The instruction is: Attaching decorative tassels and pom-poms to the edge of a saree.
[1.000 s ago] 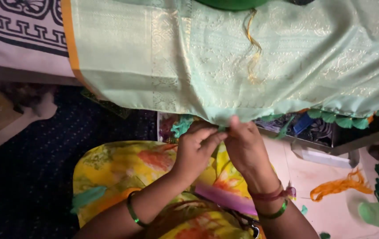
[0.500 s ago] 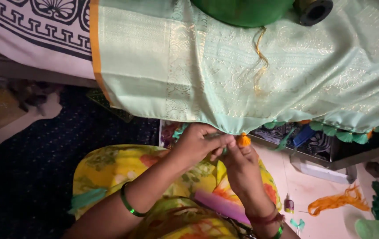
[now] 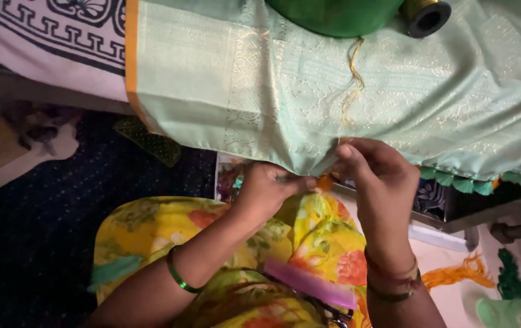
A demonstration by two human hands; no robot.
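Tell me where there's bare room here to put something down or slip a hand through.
Free: the dark blue dotted floor covering, between the yellow lap and the bed edge; also the pale green fabric left of the dangling thread. Crowded: the fabric's lower edge, where the left hand and right hand pinch it, and the scrap-strewn floor at right.

The green cone (image 3: 333,15) and the spool (image 3: 426,15) beside it are cut off by the top edge. The small orange tassel (image 3: 324,182) is mostly hidden between the left hand (image 3: 266,191) and right hand (image 3: 376,176). The clutter (image 3: 5,130) at far left is blurred.
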